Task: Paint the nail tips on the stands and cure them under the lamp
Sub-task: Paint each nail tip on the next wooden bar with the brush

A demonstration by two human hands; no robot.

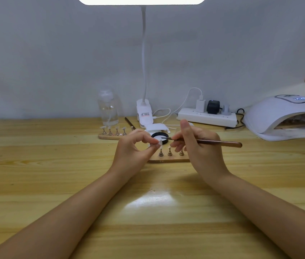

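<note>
Left hand (135,146): forearm on the wooden counter (54,174), fingertips pinching a small pale nail tip (160,143) on its stand.
Right hand (194,144): curled round a slim brown brush (218,142) — bristles pointing at the tip, thumb raised.
Nail tip: translucent, whitish — between both hands, above the near wooden stand board (168,159).
White dome curing lamp (284,116): well right of the right hand.

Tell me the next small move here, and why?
Probably stroke the brush tip across the nail tip. The left hand pinches that tip on its stand, lifted off the near board, and the right hand has the bristles right beside it, over the open gel pot.
</note>
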